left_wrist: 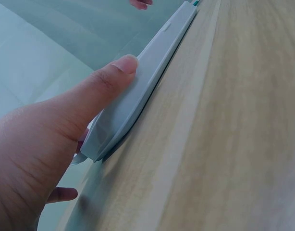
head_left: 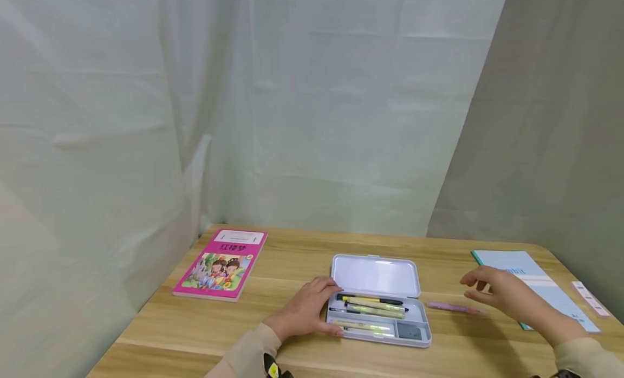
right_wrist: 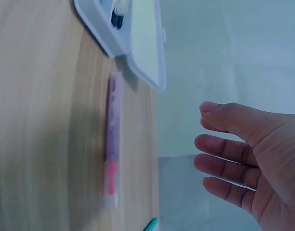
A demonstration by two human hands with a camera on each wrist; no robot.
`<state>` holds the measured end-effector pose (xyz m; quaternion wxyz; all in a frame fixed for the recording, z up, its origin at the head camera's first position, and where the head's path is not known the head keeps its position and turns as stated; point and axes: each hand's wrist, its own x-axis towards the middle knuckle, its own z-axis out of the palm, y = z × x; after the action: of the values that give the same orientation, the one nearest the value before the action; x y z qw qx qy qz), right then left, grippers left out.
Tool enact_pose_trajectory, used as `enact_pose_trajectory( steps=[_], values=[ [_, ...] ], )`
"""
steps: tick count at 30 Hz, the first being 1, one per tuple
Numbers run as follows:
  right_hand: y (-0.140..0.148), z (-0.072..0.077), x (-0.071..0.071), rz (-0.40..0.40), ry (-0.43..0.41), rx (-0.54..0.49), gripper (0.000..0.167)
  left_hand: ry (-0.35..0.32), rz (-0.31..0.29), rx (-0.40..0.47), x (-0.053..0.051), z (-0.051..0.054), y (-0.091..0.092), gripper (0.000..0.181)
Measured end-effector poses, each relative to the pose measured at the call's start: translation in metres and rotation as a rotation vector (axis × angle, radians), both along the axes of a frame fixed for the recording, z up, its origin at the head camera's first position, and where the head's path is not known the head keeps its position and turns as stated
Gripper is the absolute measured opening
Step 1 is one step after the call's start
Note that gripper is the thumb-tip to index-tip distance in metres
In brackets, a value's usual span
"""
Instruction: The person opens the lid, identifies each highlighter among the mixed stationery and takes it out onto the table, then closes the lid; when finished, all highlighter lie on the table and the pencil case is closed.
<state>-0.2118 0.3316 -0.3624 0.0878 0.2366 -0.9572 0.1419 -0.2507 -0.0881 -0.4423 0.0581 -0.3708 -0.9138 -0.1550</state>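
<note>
Left grip (head_left: 304, 308) clasps the pencil case (head_left: 375, 277); right grip (head_left: 504, 291), empty and loose, hovers near the pink pen (head_left: 450, 308). Pinch mid-barrel while bracing the pencil case.

This looks like a curtained-off study space; pale cloth (head_left: 336, 123) hangs around a table (head_left: 297, 256) bearing book (head_left: 219, 267) and pencil case (head_left: 375, 276).

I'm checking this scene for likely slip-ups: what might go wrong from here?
The purple pen lies loose beside the open pencil case, so a clumsy touch from the right hand might roll it away. The left hand grips the case's end; a tug could jostle the uncovered pens inside.
</note>
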Motion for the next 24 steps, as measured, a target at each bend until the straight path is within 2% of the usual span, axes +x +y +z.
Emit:
enact_pose_trajectory(
  steps=[6, 11, 17, 24],
  values=[
    [-0.019, 0.011, -0.002, 0.059, 0.041, 0.021, 0.014, -0.009, 0.001, 0.008, 0.000, 0.000, -0.002, 0.089],
    [-0.035, 0.015, -0.004, 0.111, 0.045, 0.006, 0.016, -0.008, -0.001, 0.003, -0.001, 0.001, -0.002, 0.089],
    [-0.057, 0.011, -0.004, 0.163, 0.046, 0.021, 0.018, -0.042, 0.010, -0.002, -0.001, 0.001, -0.002, 0.090],
    [-0.078, 0.000, -0.003, 0.166, 0.017, 0.000, 0.016, -0.041, 0.009, -0.010, -0.001, 0.000, -0.001, 0.091]
  ],
)
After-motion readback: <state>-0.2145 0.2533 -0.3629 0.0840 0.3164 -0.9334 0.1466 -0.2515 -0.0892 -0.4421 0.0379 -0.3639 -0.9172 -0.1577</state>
